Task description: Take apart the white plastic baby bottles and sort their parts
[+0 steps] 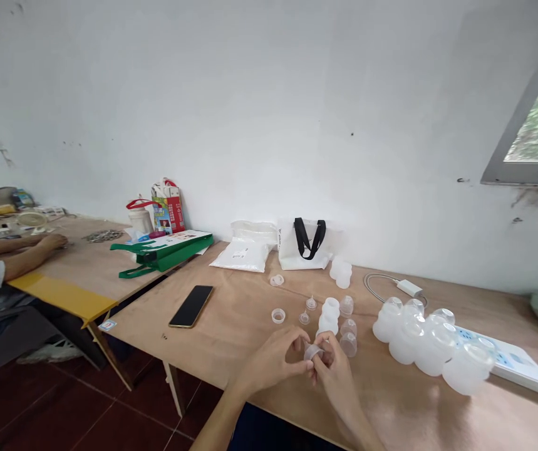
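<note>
Near the front of the table, my left hand [275, 360] and my right hand [337, 373] meet with bent fingers around a translucent bottle collar [313, 352]. Fingers partly cover it, so I cannot tell whether a nipple sits inside. Just beyond them stand frosted bottles [329, 316] in a short row, with domed clear caps [348, 344] to their right. Two silicone nipples [311, 303] lie to the left of the bottles. Farther left is a loose collar [278, 316], and more collars [277, 280] lie behind it.
Several capped bottles [433, 341] stand at right, before a white power strip [508, 360]. A charger [409, 288], phone [191, 306], white packages [241, 255], a black-handled bag [309, 244] and a green bag [168, 250] lie around. At far left, a co-worker's arms [29, 254] rest on another table.
</note>
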A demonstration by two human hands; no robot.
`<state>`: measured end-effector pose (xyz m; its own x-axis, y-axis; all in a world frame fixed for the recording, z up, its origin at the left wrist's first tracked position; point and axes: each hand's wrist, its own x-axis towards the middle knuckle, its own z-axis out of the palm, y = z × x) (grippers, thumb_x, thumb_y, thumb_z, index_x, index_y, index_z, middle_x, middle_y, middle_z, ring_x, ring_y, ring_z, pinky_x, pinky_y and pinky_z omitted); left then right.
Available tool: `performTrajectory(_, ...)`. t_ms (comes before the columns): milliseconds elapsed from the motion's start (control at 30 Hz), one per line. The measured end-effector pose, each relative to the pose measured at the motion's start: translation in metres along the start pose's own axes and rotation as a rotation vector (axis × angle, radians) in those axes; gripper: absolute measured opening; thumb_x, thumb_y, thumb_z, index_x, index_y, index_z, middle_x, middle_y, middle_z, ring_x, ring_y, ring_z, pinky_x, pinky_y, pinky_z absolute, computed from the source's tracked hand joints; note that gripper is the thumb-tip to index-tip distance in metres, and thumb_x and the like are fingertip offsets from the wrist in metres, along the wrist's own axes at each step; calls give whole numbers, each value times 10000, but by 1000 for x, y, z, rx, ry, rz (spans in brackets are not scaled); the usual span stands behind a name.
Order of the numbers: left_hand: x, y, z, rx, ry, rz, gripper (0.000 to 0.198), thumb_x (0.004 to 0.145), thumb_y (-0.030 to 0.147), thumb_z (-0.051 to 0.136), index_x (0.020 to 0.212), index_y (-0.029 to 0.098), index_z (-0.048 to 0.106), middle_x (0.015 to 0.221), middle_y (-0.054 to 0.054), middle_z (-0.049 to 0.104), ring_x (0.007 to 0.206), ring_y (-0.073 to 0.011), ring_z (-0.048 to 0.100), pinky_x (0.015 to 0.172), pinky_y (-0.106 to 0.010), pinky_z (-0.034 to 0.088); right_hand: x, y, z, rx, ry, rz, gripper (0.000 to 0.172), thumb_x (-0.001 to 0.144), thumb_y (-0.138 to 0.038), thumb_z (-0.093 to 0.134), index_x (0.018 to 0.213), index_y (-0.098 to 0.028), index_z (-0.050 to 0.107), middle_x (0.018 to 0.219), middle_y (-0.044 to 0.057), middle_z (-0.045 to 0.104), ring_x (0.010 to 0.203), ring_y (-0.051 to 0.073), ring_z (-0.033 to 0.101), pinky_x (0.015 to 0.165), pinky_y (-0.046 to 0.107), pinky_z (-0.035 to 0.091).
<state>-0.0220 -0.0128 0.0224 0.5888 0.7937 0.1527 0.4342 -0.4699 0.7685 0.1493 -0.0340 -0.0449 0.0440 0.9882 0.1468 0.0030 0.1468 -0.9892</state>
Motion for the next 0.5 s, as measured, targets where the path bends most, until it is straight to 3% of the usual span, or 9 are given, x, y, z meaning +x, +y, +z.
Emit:
performTrajectory(100, 0, 4, 2, -14, -118, -13, 183, 919, 353, 603, 1048, 223, 600, 888, 20, 681, 872, -162, 608, 783, -253, 455, -3, -1, -4, 64, -92, -23, 270, 844, -457, 639, 880, -262, 456, 708, -35, 604, 600, 157, 586, 537, 269, 509)
performTrajectory(233, 2, 9, 1, -54, -46, 9, 243, 1009, 401, 451, 1076, 229, 608, 928, 8, 701, 845, -155, 622, 751, -245, 447, -5, -13, -13, 38, -153, -38, 350, 862, -572, 645, 930, -246, 535, 801, 15, 667, 725, 193, 642, 683, 319, 547)
performTrajectory(367, 3, 11, 5, -68, -23, 13, 316, 1050, 417, 340, 1074, 223, 588, 910, -1, 717, 816, -158, 636, 740, -249, 443, -3, -15, -16, -40, -124, -50, 388, 884, -626, 592, 944, -243, 573, 773, 10, 672, 664, 189, 638, 667, 319, 538)
performTrajectory(500, 4, 8, 14, 63, 17, -21, 283, 1044, 412, 358, 1004, 225, 567, 851, 14, 688, 732, -149, 604, 665, -237, 400, -3, -7, -16, -144, -97, -80, 363, 926, -602, 538, 938, -244, 591, 867, 41, 705, 716, 194, 651, 642, 301, 536)
